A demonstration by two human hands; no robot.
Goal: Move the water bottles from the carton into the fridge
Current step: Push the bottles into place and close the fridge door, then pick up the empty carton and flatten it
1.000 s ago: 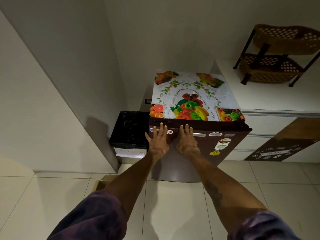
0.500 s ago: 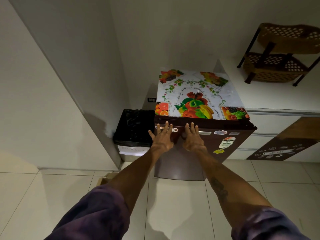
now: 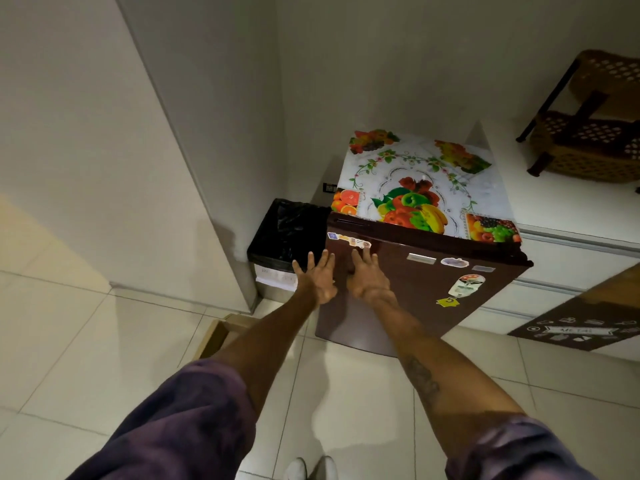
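A small brown fridge [image 3: 426, 299] stands against the wall with its door closed, a fruit-print cloth [image 3: 422, 188] on its top and stickers on the door. My left hand [image 3: 317, 280] is at the door's upper left edge, fingers straight and spread. My right hand [image 3: 367, 278] lies flat on the door beside it, fingers straight. A corner of the cardboard carton [image 3: 221, 336] shows on the floor under my left forearm; its inside and any water bottles are hidden.
A bin with a black liner [image 3: 287, 237] stands to the left of the fridge, against a white wall panel. A white counter [image 3: 568, 206] to the right carries a brown perforated rack [image 3: 588, 133]. Pale floor tiles [image 3: 346, 393] lie in front.
The view has shifted left and back, so the fridge sits further right. Both hands have slid lower and toward the door's left edge, still flat with straight fingers.
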